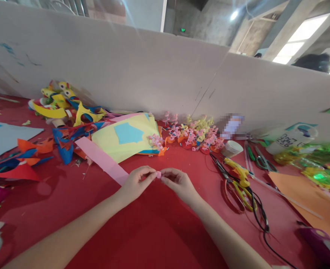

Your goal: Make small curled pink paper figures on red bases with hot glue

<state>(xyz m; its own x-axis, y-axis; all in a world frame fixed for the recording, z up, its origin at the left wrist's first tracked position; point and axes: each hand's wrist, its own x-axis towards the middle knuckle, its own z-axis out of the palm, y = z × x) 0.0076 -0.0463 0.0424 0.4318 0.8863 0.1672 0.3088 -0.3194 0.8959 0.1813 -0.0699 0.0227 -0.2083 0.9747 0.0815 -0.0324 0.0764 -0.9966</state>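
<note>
At about 10 o'clock from the hands, a pink strip [100,160] is lying with its near end just behind the left wrist, probably serving as close-by stock. Beyond it, between 10 and 11 o'clock, a yellow sheet [106,147] is bearing a blue cutout [128,133]. The left hand [137,182] is pinching a small pink piece [159,174] between thumb and forefinger, at the clock's centre. The right hand [181,183] is meeting it opposite, thumb and fingertips closing on the piece's other side; 2 pinches are likely giving finer control over something so tiny. Between 1 and 2 o'clock, pink curled ornaments [191,136] are crowding together, seemingly leaving the middle free. Toward 3 o'clock, scissors [228,179] are resting within easy reach.
</note>
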